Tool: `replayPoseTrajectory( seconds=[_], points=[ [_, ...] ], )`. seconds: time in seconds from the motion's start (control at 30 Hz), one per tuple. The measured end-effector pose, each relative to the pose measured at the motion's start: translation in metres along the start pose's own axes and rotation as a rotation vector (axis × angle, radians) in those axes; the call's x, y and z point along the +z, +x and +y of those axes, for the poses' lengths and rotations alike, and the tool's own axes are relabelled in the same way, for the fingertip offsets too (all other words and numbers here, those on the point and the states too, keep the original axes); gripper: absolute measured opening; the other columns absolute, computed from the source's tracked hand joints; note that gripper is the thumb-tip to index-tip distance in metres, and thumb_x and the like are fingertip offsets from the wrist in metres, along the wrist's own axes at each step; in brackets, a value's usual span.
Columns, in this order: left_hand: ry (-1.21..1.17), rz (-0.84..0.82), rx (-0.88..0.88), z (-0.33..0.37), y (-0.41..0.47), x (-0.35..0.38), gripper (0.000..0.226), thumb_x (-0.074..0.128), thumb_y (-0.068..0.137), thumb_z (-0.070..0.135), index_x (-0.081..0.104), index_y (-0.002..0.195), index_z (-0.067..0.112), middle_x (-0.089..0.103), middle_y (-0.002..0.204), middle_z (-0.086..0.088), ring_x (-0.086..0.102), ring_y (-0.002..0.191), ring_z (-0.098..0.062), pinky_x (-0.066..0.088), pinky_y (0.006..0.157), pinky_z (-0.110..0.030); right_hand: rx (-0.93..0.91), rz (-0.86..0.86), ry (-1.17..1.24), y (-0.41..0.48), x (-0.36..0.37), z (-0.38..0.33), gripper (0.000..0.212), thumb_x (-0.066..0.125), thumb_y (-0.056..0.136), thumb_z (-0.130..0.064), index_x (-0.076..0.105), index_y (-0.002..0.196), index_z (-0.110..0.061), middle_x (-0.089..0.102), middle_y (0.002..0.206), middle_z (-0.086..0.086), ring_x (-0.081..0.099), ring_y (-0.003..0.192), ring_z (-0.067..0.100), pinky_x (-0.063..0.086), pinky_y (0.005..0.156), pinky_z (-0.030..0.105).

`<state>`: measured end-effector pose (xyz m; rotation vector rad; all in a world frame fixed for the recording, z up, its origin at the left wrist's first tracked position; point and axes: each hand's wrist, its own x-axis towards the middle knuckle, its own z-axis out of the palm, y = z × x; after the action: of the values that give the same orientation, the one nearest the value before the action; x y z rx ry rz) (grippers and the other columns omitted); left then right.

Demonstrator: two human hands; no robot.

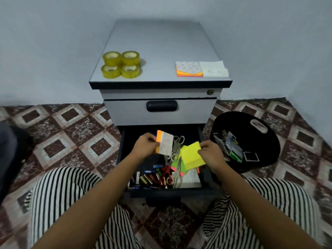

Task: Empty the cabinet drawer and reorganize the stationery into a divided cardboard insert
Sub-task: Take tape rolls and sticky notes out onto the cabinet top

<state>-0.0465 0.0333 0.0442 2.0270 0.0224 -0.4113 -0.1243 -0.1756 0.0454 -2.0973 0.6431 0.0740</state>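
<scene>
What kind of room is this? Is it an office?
Probably a home room used as an office corner, not a proper office. A small filing cabinet stands against a bare wall on patterned floor tiles, and its open drawer holds scissors, batteries and sticky notes.

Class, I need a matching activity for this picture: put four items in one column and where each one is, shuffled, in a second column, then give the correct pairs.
Column A
1. Tape rolls
2. Yellow sticky note pad
3. Batteries
4. White-wrapped orange note pad

Column B
a. Held in the left hand
b. Lying in the open drawer, near its front
c. On top of the cabinet, left side
d. Held in the right hand

Pairs: 1-c, 2-d, 3-b, 4-a
</scene>
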Motion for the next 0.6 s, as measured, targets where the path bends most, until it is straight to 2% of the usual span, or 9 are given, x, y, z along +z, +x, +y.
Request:
replayPoseTrajectory(
  seconds=[0.1,0.17,0.23,0.3,0.4,0.5,0.6],
  points=[
    [-0.2,-0.047,0.023,0.038,-0.005,-0.01,0.018,0.059,0.088,0.001,0.049,0.077,0.011,0.058,0.077,-0.009,0.057,0.068,-0.016,0.054,0.06,-0.027,0.026,0.017,0.326,0.003,-0.022,-0.023,0.015,0.055,0.086,0.004,0.06,0.098,-0.003,0.058,0.092,0.016,0.054,0.081,0.026,0.042,0.069,0.034],
    [-0.314,-0.091,0.059,0.066,-0.007,-0.017,0.014,0.058,0.089,0.001,0.051,0.08,0.01,0.059,0.079,-0.009,0.059,0.069,-0.016,0.055,0.058,-0.024,-0.025,0.053,0.408,0.004,-0.041,-0.041,0.014,0.057,0.085,0.004,0.063,0.093,-0.005,0.061,0.094,0.018,0.057,0.085,0.027,0.044,0.073,0.037],
    [-0.361,-0.107,0.115,0.093,-0.008,-0.024,0.009,0.058,0.09,0.003,0.055,0.084,0.008,0.061,0.084,-0.011,0.061,0.072,-0.017,0.056,0.059,-0.024,-0.07,0.059,0.493,0.003,-0.062,-0.061,0.013,0.056,0.088,0.003,0.061,0.097,-0.004,0.061,0.096,0.018,0.058,0.085,0.029,0.047,0.07,0.037],
    [-0.408,-0.106,0.18,0.122,-0.009,-0.032,0.005,0.057,0.09,0.002,0.058,0.087,0.006,0.062,0.084,-0.01,0.061,0.07,-0.017,0.056,0.056,-0.022,-0.1,0.048,0.587,0.004,-0.084,-0.084,0.016,0.052,0.091,0.004,0.058,0.105,-0.002,0.061,0.092,0.017,0.06,0.078,0.028,0.052,0.061,0.032],
    [-0.42,-0.08,0.254,0.163,-0.007,-0.042,0.002,0.058,0.09,0.003,0.059,0.091,0.004,0.064,0.083,-0.01,0.062,0.069,-0.017,0.055,0.054,-0.021,-0.162,0.055,0.725,0.006,-0.115,-0.12,0.014,0.049,0.091,0.007,0.057,0.098,-0.001,0.06,0.082,0.013,0.064,0.056,0.013,0.053,0.049,0.022],
    [-0.426,-0.032,0.256,0.192,0.003,-0.046,0.005,0.059,0.089,0.003,0.058,0.085,0.006,0.065,0.093,-0.016,0.064,0.074,-0.021,0.057,0.057,-0.024,-0.185,0.122,0.796,0.016,-0.136,-0.145,0.016,0.051,0.09,0.007,0.057,0.103,0.001,0.059,0.077,0.01,0.061,0.044,0.003,0.052,0.047,0.019],
    [-0.49,0.004,0.206,0.213,0.015,-0.045,0.011,0.056,0.091,0.001,0.055,0.082,0.007,0.062,0.098,-0.017,0.064,0.084,-0.025,0.057,0.066,-0.028,-0.164,0.154,0.827,0.028,-0.146,-0.165,0.024,0.051,0.091,0.006,0.057,0.114,0.005,0.061,0.086,0.012,0.062,0.047,0.007,0.054,0.05,0.021]
  ],
)
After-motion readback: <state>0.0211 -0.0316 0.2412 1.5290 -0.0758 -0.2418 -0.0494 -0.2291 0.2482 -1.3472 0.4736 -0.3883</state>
